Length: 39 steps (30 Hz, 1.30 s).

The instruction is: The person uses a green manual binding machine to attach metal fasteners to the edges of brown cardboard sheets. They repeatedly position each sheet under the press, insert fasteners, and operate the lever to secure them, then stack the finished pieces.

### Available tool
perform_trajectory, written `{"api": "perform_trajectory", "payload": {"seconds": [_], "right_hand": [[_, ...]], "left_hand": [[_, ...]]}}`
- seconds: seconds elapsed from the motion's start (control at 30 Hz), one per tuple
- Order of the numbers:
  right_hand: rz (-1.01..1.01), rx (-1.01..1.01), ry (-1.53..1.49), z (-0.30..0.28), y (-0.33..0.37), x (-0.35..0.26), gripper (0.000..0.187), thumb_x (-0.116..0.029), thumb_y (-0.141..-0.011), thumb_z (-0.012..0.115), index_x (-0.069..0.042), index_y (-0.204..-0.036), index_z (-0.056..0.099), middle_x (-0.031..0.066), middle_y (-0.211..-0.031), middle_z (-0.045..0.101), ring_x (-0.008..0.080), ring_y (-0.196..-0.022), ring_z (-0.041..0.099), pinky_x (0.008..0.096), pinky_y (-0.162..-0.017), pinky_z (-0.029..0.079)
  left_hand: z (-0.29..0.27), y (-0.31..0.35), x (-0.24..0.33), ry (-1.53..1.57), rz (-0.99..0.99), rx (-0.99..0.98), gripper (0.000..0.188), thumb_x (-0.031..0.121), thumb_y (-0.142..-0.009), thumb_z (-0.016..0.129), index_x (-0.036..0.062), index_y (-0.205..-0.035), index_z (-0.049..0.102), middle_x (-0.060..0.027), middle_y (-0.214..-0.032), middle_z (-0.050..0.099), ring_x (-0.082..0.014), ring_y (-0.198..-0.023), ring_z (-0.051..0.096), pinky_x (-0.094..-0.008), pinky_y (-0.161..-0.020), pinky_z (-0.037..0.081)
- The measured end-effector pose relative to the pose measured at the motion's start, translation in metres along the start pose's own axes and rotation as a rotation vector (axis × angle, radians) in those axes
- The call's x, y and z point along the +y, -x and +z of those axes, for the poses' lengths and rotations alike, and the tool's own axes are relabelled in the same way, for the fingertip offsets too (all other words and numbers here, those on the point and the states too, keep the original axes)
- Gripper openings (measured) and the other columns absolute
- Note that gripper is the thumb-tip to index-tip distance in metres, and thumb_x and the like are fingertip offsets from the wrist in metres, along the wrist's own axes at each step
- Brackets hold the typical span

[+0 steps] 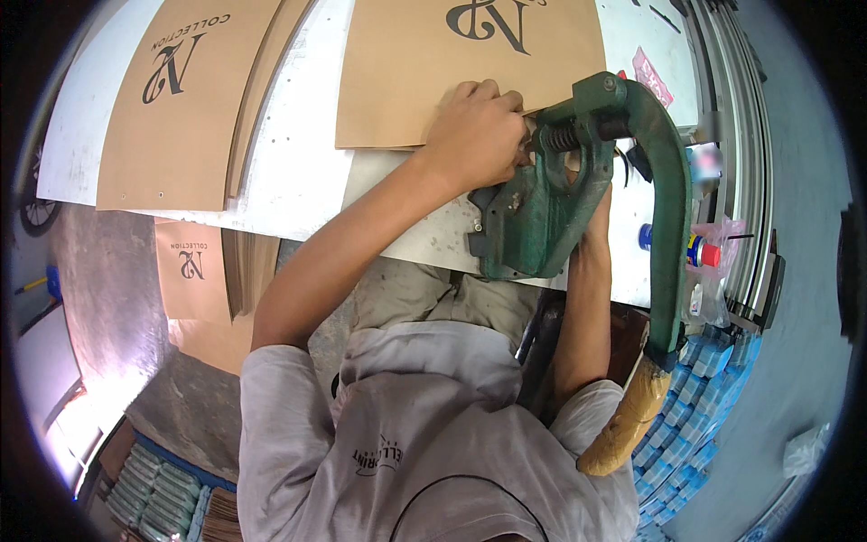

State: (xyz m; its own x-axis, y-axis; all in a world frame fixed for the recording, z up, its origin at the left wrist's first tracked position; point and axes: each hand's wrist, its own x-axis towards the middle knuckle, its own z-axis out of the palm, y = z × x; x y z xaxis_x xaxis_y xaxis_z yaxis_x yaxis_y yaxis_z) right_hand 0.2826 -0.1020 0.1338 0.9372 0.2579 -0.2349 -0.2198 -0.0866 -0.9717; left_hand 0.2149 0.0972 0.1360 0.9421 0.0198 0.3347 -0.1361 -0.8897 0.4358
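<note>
A brown paper bag (397, 81) with dark print lies at the top middle of the white table, its near edge running under my left hand (479, 131). That hand is closed, fingers curled at the bag's edge close beside a green hand press (533, 217). The fingertips are partly hidden against the press, a cast-metal tool with a spring. Its long curved lever (668, 217) ends in a tape-wrapped handle (628, 420). Behind the press body is my right hand (573, 163), mostly covered, so its fingers do not show. Neither hand is on the lever handle.
More brown bags (181, 117) lie stacked on the table's left, two small holes near the front one's edge. Others (194, 271) stand below the table edge. A can with a red cap (709, 256) lies right of the lever. Blue wrapped packs (704, 406) are piled at lower right.
</note>
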Motion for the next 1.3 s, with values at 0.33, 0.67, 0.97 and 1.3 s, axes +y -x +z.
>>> {"api": "perform_trajectory", "payload": {"seconds": [0.33,0.67,0.97,1.3], "right_hand": [[-0.800,-0.231,0.597,-0.050,0.127,-0.153,0.036,-0.022,-0.091,0.064,-0.003,-0.121,0.069,0.0122,-0.112,0.069,0.0234,-0.094,0.063,0.0377,-0.080,0.045],[-0.998,-0.951,1.044,-0.035,0.163,-0.159,0.081,-0.077,-0.089,0.040,-0.017,-0.138,0.063,0.0195,-0.143,0.056,0.0491,-0.137,0.040,0.0691,-0.113,0.007],[-0.536,0.023,0.746,-0.099,0.003,-0.019,0.032,-0.022,-0.099,0.063,0.000,-0.122,0.069,0.0124,-0.114,0.071,0.0210,-0.098,0.065,0.0370,-0.091,0.047],[-0.331,-0.059,0.847,-0.083,-0.039,0.020,0.020,-0.008,-0.088,0.072,0.005,-0.103,0.071,0.0051,-0.088,0.071,0.0097,-0.078,0.061,0.0269,-0.073,0.049]], "left_hand": [[-0.003,0.003,-0.001,0.011,0.010,-0.008,0.025,0.025,-0.076,0.083,0.0075,-0.093,0.080,-0.0073,-0.103,0.069,-0.0286,-0.105,0.062,-0.0424,-0.097,0.046],[-0.005,0.008,-0.002,0.017,0.095,-0.025,0.024,0.023,-0.078,0.082,0.0087,-0.097,0.079,-0.0085,-0.110,0.070,-0.0310,-0.104,0.063,-0.0436,-0.096,0.048],[0.010,0.013,-0.010,-0.123,0.144,0.051,0.033,0.014,-0.085,0.071,0.0134,-0.117,0.076,-0.0110,-0.137,0.062,-0.0312,-0.117,0.061,-0.0460,-0.108,0.046],[-0.043,0.058,-0.049,-0.486,0.042,0.077,0.050,0.014,-0.092,0.065,0.0275,-0.141,0.063,-0.0140,-0.147,0.055,-0.0370,-0.135,0.051,-0.0513,-0.117,0.038]]}}
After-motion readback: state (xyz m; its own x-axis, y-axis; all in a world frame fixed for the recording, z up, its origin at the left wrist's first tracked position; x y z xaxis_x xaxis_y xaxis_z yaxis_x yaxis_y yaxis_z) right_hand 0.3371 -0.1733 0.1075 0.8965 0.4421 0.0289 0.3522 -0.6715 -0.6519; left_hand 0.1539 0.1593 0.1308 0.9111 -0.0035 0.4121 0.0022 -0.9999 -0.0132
